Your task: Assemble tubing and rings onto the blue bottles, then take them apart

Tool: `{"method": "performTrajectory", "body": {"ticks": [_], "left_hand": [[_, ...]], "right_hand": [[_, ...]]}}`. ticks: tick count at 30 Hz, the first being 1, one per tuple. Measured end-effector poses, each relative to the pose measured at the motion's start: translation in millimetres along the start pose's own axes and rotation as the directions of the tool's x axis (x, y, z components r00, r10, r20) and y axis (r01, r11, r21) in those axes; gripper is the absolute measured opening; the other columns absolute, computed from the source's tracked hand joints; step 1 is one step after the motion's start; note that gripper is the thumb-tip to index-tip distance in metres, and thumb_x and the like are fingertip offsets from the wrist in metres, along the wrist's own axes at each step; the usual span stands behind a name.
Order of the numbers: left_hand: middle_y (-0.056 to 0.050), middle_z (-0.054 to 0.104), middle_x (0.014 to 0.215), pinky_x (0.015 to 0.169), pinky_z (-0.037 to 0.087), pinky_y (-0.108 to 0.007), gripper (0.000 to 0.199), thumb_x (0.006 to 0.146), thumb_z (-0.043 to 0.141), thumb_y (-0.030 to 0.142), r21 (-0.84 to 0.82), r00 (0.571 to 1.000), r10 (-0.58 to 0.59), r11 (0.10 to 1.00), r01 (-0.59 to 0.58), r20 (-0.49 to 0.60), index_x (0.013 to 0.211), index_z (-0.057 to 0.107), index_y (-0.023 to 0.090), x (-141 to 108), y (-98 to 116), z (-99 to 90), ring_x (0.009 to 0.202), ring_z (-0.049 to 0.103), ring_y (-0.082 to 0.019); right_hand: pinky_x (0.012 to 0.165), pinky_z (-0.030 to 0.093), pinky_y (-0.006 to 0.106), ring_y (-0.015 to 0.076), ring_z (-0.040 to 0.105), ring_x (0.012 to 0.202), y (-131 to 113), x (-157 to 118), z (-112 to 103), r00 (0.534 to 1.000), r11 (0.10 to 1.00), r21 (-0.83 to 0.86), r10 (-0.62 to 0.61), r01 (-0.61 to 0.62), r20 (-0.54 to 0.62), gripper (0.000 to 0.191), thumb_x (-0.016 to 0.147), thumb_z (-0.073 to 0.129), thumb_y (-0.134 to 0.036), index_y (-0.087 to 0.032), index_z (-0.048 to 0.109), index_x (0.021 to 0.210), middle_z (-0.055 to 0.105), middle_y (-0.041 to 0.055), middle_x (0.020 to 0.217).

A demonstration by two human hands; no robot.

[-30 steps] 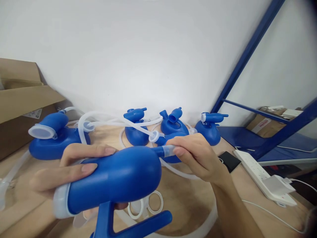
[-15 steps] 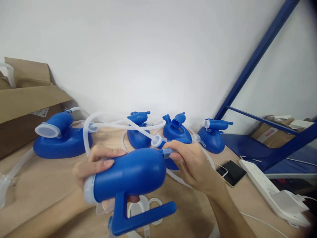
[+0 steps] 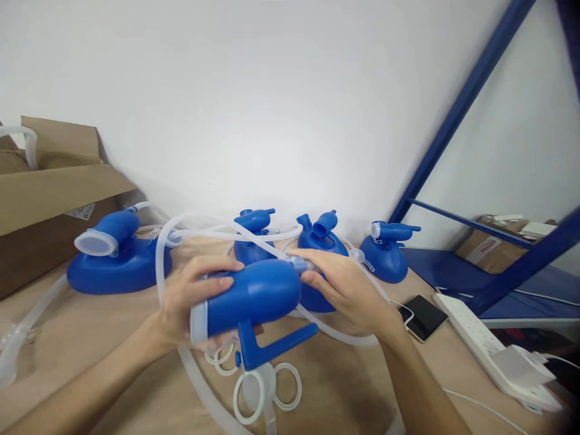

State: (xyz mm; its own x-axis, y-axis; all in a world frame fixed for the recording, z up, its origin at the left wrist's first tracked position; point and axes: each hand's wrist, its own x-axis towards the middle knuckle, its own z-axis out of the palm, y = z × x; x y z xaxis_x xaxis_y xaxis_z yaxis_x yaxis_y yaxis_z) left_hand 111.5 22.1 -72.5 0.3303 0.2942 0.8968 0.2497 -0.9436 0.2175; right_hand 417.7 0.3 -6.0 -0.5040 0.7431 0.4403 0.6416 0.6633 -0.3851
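A blue plastic bottle (image 3: 254,293) with an angled handle and a translucent cap at its left end is held in the air over the table. My left hand (image 3: 194,296) is wrapped round the capped end, thumb hidden underneath. On the right, my right hand (image 3: 339,281) pinches the translucent tube end (image 3: 299,264) at the bottle's narrow spout. Below the bottle lie several white rings (image 3: 288,386) and a translucent round cap (image 3: 259,386). A long white hose (image 3: 160,260) loops behind my left hand.
Blue containers with smaller bottles on them stand along the wall, one at left (image 3: 118,266), one at right (image 3: 385,260), others between. An open cardboard box (image 3: 58,193) is at far left. A phone (image 3: 422,317), a power strip (image 3: 493,350) and a blue metal frame (image 3: 462,115) are at right.
The bottle and my left hand have moved right and slightly up, and the bottle's handle has risen. My right hand still grips at the spout. More of the white rings now shows.
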Motion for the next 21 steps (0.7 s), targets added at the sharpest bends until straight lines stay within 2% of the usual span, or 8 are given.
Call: {"method": "performTrajectory", "body": {"ticks": [2, 4, 6, 8, 10, 12, 15, 21], "left_hand": [[-0.01, 0.071, 0.12, 0.083, 0.066, -0.054, 0.086, 0.064, 0.092, 0.031, -0.019, 0.976, 0.157, 0.987, -0.162, -0.152, 0.144, 0.058, 0.035, 18.8, 0.0, 3.4, 0.099, 0.072, -0.032], [-0.011, 0.07, 0.116, 0.085, 0.066, -0.051, 0.08, 0.067, 0.092, 0.027, -0.051, 0.964, 0.162, 0.983, -0.176, -0.213, 0.14, 0.059, 0.027, 30.7, 1.2, 5.5, 0.1, 0.072, -0.03], [-0.011, 0.07, 0.114, 0.085, 0.065, -0.047, 0.069, 0.071, 0.092, 0.029, -0.075, 0.965, 0.104, 0.989, -0.125, -0.241, 0.133, 0.062, 0.024, 35.6, 3.2, 5.0, 0.098, 0.072, -0.027], [-0.011, 0.07, 0.112, 0.083, 0.065, -0.045, 0.061, 0.073, 0.092, 0.034, -0.082, 0.964, 0.065, 0.993, -0.089, -0.257, 0.127, 0.065, 0.023, 36.5, 5.2, 2.6, 0.096, 0.073, -0.026], [-0.011, 0.069, 0.112, 0.084, 0.066, -0.044, 0.06, 0.073, 0.092, 0.035, -0.076, 0.968, 0.066, 0.993, -0.087, -0.244, 0.125, 0.065, 0.022, 36.4, 6.6, 0.2, 0.096, 0.073, -0.026], [-0.01, 0.068, 0.114, 0.086, 0.065, -0.043, 0.063, 0.073, 0.092, 0.031, -0.076, 0.973, 0.097, 0.99, -0.115, -0.207, 0.128, 0.061, 0.021, 37.0, 7.1, -1.1, 0.1, 0.072, -0.025], [-0.01, 0.067, 0.118, 0.09, 0.065, -0.042, 0.069, 0.072, 0.093, 0.025, -0.078, 0.98, 0.128, 0.987, -0.14, -0.151, 0.13, 0.057, 0.02, 37.9, 6.2, -0.7, 0.106, 0.07, -0.024], [-0.009, 0.065, 0.119, 0.091, 0.064, -0.043, 0.073, 0.069, 0.095, 0.025, -0.071, 0.98, 0.141, 0.986, -0.152, -0.141, 0.13, 0.055, 0.022, 34.3, 3.7, 3.2, 0.108, 0.067, -0.024]], "right_hand": [[0.1, 0.052, 0.042, 0.0271, 0.067, 0.12, 2.2, -2.6, -4.6, 0.999, 0.999, 0.006, 0.047, -0.047, -0.024, 0.045, 0.108, 0.047, -0.05, -0.027, 0.049, 0.148, 0.072, 0.0079, 0.132], [0.101, 0.054, 0.041, 0.026, 0.068, 0.121, 4.6, -5.2, -8.4, 0.996, 0.994, 0.084, 0.077, -0.073, -0.044, 0.052, 0.106, 0.054, -0.048, -0.027, 0.043, 0.152, 0.072, 0.0074, 0.131], [0.094, 0.058, 0.035, 0.0241, 0.071, 0.116, 7.0, -5.9, -9.4, 0.992, 0.983, 0.167, 0.086, -0.071, -0.087, 0.041, 0.103, 0.062, -0.045, -0.028, 0.054, 0.139, 0.075, 0.005, 0.124], [0.084, 0.06, 0.03, 0.0225, 0.074, 0.106, 8.4, -4.5, -6.8, 0.979, 0.976, 0.208, 0.097, -0.059, -0.178, 0.024, 0.1, 0.067, -0.041, -0.027, 0.067, 0.12, 0.078, 0.0027, 0.114], [0.08, 0.06, 0.028, 0.0211, 0.075, 0.098, 8.2, -2.1, -2.4, 0.954, 0.977, 0.212, 0.089, -0.027, -0.286, 0.016, 0.098, 0.07, -0.038, -0.027, 0.073, 0.108, 0.08, 0.0013, 0.106], [0.085, 0.061, 0.028, 0.0209, 0.076, 0.098, 6.4, -0.1, 1.2, 0.939, 0.979, 0.204, 0.047, 0.025, -0.342, 0.016, 0.096, 0.072, -0.034, -0.026, 0.075, 0.109, 0.081, 0.0012, 0.106], [0.093, 0.06, 0.029, 0.0204, 0.077, 0.102, 2.5, 0.7, 2.6, 0.941, 0.976, 0.197, -0.019, 0.091, -0.339, 0.017, 0.097, 0.072, -0.03, -0.026, 0.077, 0.112, 0.082, 0.0015, 0.111], [0.093, 0.06, 0.026, 0.0189, 0.075, 0.11, -1.4, 0.4, 4.0, 0.946, 0.978, 0.196, -0.007, 0.075, -0.324, 0.021, 0.097, 0.071, -0.024, -0.027, 0.077, 0.117, 0.081, 0.0007, 0.117]]}}
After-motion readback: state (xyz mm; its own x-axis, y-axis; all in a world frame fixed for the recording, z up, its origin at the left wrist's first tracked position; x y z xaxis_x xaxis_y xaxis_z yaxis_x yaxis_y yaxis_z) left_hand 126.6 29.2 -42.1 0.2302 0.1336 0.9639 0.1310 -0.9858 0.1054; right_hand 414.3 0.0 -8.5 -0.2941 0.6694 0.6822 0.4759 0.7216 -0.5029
